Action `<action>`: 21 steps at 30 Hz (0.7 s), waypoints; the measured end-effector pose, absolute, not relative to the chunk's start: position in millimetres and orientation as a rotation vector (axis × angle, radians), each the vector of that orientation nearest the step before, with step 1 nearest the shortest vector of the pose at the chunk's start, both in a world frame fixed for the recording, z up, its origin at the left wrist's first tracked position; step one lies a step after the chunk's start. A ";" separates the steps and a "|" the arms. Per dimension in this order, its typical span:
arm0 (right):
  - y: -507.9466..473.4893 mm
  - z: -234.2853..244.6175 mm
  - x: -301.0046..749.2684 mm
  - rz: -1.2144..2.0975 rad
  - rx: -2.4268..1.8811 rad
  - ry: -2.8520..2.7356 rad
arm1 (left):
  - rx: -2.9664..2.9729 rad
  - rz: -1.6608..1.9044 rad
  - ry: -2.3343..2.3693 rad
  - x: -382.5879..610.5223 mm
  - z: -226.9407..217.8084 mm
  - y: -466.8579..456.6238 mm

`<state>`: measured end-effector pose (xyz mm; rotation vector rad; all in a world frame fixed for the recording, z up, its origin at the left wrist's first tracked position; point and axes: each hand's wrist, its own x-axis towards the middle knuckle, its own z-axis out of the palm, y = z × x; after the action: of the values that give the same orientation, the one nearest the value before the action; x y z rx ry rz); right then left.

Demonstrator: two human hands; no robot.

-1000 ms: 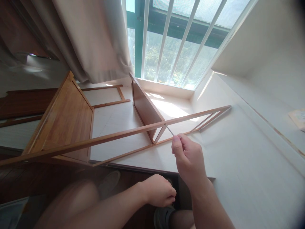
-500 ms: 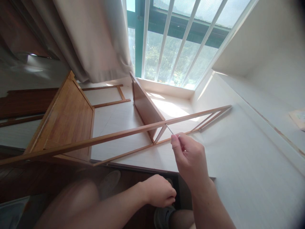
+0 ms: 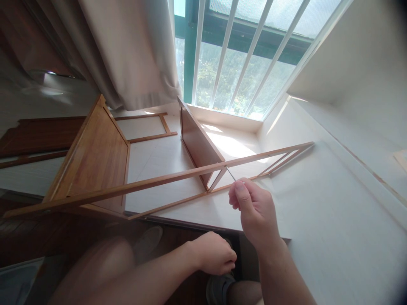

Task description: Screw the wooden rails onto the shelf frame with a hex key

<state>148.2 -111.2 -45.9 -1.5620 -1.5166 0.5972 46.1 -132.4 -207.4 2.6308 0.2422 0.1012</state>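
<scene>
My right hand [image 3: 256,207] pinches a thin metal hex key [image 3: 231,174] between thumb and fingers. Its far tip meets the long wooden rail [image 3: 171,176] of a slatted frame, where a short crosspiece [image 3: 217,180] joins. Behind that joint stands a dark brown wooden panel [image 3: 200,140], on edge. Farther left, a lighter wooden panel [image 3: 95,165] also stands upright against the frame. My left hand [image 3: 216,255] is closed low in front of me, below the ledge and apart from the frame; whatever its curled fingers may hold is hidden.
The frame parts stand on a white ledge [image 3: 155,169] with a dark front edge. More wooden frame pieces [image 3: 149,137] lie at the back left. A curtain [image 3: 136,55] hangs beside the barred window [image 3: 241,63]. A white wall [image 3: 333,203] rises at right.
My right hand has turned at the wrist around the hex key, with the thumb now more on top. The view has shifted slightly; the left hand stays closed in place.
</scene>
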 end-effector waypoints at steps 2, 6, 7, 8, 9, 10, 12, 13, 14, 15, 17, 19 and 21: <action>-111.2 -46.8 148.2 0.605 -1.547 -1.506 | 2.632 0.105 0.246 46.1 -208.7 -132.5; -110.9 -48.1 147.4 0.623 -1.542 -1.504 | 2.636 0.089 0.248 46.3 -209.1 -132.4; -110.7 -48.5 147.0 0.618 -1.539 -1.490 | 2.637 0.082 0.245 46.2 -208.7 -132.3; -110.6 -48.9 146.6 0.611 -1.535 -1.474 | 2.637 0.076 0.242 46.1 -208.4 -132.2; -110.4 -49.4 146.2 0.606 -1.531 -1.459 | 2.636 0.070 0.238 46.0 -208.2 -132.2; -110.3 -49.8 145.9 0.609 -1.527 -1.451 | 2.635 0.065 0.235 46.0 -208.2 -132.2; -110.0 -50.4 145.9 0.614 -1.525 -1.445 | 2.636 0.062 0.236 46.0 -209.0 -132.6; -109.9 -50.7 146.0 0.615 -1.526 -1.444 | 2.637 0.062 0.238 46.2 -209.8 -132.8; -109.8 -51.0 146.2 0.615 -1.526 -1.444 | 2.638 0.065 0.239 46.4 -210.5 -133.1; -109.7 -51.2 146.4 0.616 -1.527 -1.443 | 2.640 0.066 0.239 46.6 -211.3 -133.3; -109.6 -51.6 146.7 0.623 -1.526 -1.438 | 2.639 0.061 0.238 47.0 -212.3 -133.6; -109.5 -51.6 146.7 0.633 -1.521 -1.429 | 2.636 0.052 0.238 47.1 -212.6 -133.6; -109.7 -51.0 146.9 0.645 -1.518 -1.418 | 2.632 0.046 0.241 47.2 -212.5 -133.4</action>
<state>146.9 -109.7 -51.0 -1.5175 -1.4184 0.6452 47.2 -133.4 -212.5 2.6321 0.2409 0.0458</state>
